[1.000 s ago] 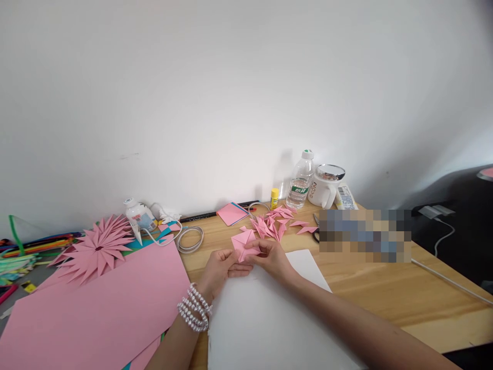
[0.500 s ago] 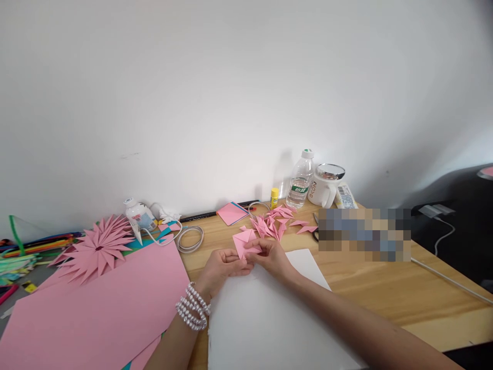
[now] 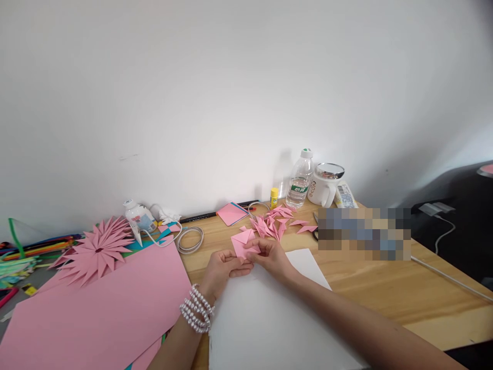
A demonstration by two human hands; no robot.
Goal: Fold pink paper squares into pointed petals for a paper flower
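Note:
Above the white board [image 3: 269, 318] I hold a small pink folded paper [image 3: 241, 241] with creased flaps. My left hand [image 3: 227, 264] is closed on its lower left edge, thumb on top and fingers beneath. At the right edge, my right hand [image 3: 269, 257] pinches the same paper between thumb and fingers. A bracelet of pearly beads [image 3: 197, 309] circles my left wrist. Just beyond the hands lie several folded pink paper pieces [image 3: 269, 224] in a loose heap. A stack of square paper [image 3: 231, 213], pink on top, lies near the wall.
Large pink sheets [image 3: 103, 308] and a pink paper pinwheel shape [image 3: 111, 241] cover the left side. Along the wall stand a white bottle [image 3: 140, 216], a yellow glue stick [image 3: 273, 197], a water bottle [image 3: 300, 180] and a white mug [image 3: 325, 187]. A coiled cable [image 3: 190, 240] lies left of my hands.
The folded paper tilts slightly and sits a touch further left. My left wrist has shifted a little to the right. Both hands keep their hold.

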